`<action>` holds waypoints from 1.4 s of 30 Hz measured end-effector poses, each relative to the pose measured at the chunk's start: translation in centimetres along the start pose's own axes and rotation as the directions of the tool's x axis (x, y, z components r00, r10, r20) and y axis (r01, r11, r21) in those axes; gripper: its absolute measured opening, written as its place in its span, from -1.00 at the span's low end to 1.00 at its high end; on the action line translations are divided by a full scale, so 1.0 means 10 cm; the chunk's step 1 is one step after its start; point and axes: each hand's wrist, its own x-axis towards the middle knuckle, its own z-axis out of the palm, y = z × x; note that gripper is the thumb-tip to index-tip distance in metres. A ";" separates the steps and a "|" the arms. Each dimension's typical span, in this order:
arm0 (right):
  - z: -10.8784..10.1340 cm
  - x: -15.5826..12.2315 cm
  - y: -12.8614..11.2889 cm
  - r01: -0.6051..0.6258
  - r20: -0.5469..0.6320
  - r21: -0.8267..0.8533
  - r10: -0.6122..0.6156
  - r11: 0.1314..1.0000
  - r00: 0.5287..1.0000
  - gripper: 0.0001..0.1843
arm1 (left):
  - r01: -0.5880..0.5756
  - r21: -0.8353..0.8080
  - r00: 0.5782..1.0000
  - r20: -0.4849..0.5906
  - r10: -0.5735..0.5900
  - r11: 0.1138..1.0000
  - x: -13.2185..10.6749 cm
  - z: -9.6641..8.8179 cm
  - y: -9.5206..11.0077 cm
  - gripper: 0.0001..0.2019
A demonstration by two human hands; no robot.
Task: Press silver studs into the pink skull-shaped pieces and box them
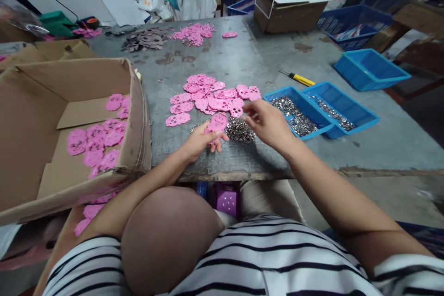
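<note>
My left hand [203, 141] is closed on a flat pink plastic piece [218, 122] with an embossed face, the thumb lying over its lower part. My right hand [266, 121] hovers just to the right, fingers curled together as in a pinch; whatever is between the fingertips is too small to make out. Between and below the hands lies a heap of small shiny metal parts [241, 130], partly hidden by my left hand. Just beyond them, a loose pile of similar pink pieces [225, 94] is spread over the grey table [163, 148].
A cardboard box [140, 115] with pink pieces inside stands at left. Two blue trays [324, 127] of metal parts sit at right, near a yellow-handled screwdriver [301, 78] and another blue tray [373, 71]. Grey pieces [145, 39] and small pink parts [194, 33] lie farther back.
</note>
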 end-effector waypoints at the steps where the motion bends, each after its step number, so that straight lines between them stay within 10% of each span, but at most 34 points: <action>1: 0.04 -0.06 0.08 -0.067 0.033 0.000 0.067 0.998 0.997 -0.79 | 0.000 -0.042 0.999 -0.048 -0.002 0.999 -0.01 -0.01 0.01 -0.64; 5: 0.24 -0.32 0.28 -0.122 0.237 -0.142 0.154 0.982 0.959 -0.83 | 0.058 -0.140 0.992 -0.103 -0.073 0.988 -0.01 -0.02 0.02 -0.74; 17: 0.50 -0.43 0.28 -0.036 0.240 -0.311 0.116 0.950 0.964 -0.69 | 0.041 -0.157 0.982 -0.177 -0.069 0.987 -0.01 -0.11 0.22 -0.59; 27: 0.47 -0.26 0.48 -0.139 0.147 0.032 0.133 0.990 0.980 -0.83 | -0.007 0.017 0.965 -0.261 0.011 1.000 0.23 0.00 0.61 -0.66; 34: 0.34 0.00 0.48 -0.108 0.322 0.052 0.086 0.993 0.943 -0.79 | -0.033 0.056 0.975 -0.218 0.045 0.998 0.45 0.36 0.97 -0.62; 42: 0.16 0.47 0.46 -0.103 0.158 0.458 0.033 0.883 0.987 -0.71 | -0.141 -0.118 0.884 -0.463 0.071 0.983 0.60 0.46 0.87 -0.71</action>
